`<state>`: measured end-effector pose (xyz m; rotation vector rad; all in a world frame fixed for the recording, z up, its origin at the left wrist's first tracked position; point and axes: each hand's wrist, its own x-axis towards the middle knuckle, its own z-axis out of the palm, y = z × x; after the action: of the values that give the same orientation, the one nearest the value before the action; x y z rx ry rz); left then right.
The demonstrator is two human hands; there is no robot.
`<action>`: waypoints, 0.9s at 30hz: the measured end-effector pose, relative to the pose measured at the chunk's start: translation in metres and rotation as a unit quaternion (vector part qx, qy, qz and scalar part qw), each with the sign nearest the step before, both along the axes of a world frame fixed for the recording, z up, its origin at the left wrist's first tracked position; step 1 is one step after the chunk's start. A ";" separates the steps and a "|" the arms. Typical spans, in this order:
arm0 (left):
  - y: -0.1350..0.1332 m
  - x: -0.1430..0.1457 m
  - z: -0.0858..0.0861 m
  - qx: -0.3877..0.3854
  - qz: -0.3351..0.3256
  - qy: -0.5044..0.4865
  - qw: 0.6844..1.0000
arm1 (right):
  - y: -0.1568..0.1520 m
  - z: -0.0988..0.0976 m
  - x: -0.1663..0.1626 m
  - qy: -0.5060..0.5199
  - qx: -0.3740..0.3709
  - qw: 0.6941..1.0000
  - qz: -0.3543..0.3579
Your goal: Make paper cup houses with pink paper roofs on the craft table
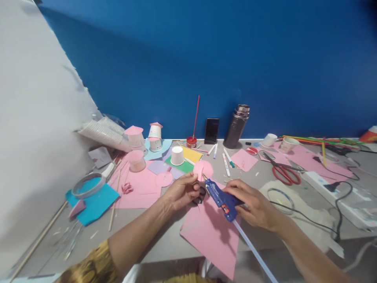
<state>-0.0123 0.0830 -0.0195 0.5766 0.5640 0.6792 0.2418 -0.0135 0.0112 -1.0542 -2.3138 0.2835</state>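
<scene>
The pink paper disc (207, 168) is at the centre of the frame, its lower left edge pinched between the thumb and fingers of the left hand (184, 190). The right hand (247, 202) is wrapped around the grip of a blue glue gun (216, 192), with its nozzle at the disc's lower edge. Contact between tip and paper cannot be confirmed. A dark object (201, 194) shows below the left fingertips; whether it is held cannot be told.

Recommended practice, in this inspector's judgement: steady the disc at its rim, keep fingertips away from the hot metal tip, squeeze gently for a thin bead, and avoid pressing hard enough to dent the paper.

Materials: the disc is thin, matt and round, with a raised fold or strip on its face. The gun body is hard plastic; a long translucent glue stick (255, 251) trails from its rear to the bottom edge of the frame. Below lies a flat, straight-edged pink sheet (212, 232), overhanging the front of the grey desk (153, 236).

Beyond the disc, 1 white paper cup (177, 156), tapered and inverted, stands near the centre. Red-handled scissors (285, 176) lie right of centre, beside a white plastic power strip (338, 200). A dark cylindrical flask (236, 127) stands before the smooth blue wall (188, 59).
</scene>
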 end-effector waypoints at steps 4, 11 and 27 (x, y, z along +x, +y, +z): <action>-0.001 0.001 0.000 0.001 0.029 -0.019 0.999 | -0.002 0.000 -0.002 -0.001 -0.012 1.000 0.001; -0.003 0.001 0.004 -0.029 0.029 -0.021 0.999 | -0.003 0.003 -0.004 0.028 -0.030 0.999 -0.014; 0.000 0.001 -0.002 -0.018 0.015 -0.032 0.999 | -0.006 0.004 -0.002 0.076 -0.054 0.995 -0.018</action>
<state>-0.0117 0.0832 -0.0211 0.5124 0.5251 0.7115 0.2397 -0.0192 0.0152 -1.0863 -2.1616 0.4636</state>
